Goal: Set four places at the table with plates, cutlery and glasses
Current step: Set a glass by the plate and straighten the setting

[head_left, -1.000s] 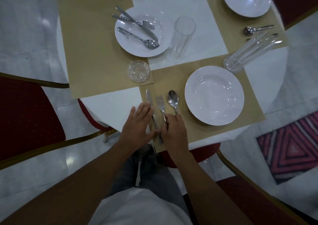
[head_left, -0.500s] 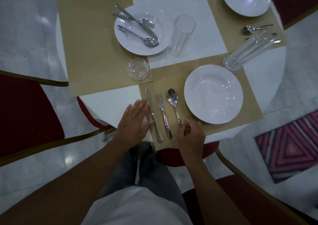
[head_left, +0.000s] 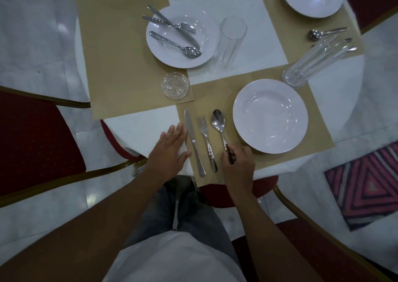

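- Hazard: the right hand (head_left: 239,165) pinches the handle end of the spoon (head_left: 218,121) between thumb and fingers. A skewed pull would likely swing the bowl into the fork (head_left: 205,139) at its 9 o'clock or the plate (head_left: 270,115) at its 3 o'clock.
- Hazard: the paper placemat (head_left: 318,139) appears to overhang the desk (head_left: 140,126) edge at 6 o'clock. Dragging it could spill the knife (head_left: 192,139) and fork.
- Left hand (head_left: 168,152): fingers straight, flat on the white cloth at the knife's 9 o'clock, holding nothing.
- Spoon: polished steel, bowl towards 12 o'clock, on the placemat between fork and plate, roughly parallel to the fork.
- Outstanding: the far plate (head_left: 172,59) at 11 o'clock carries heaped cutlery.
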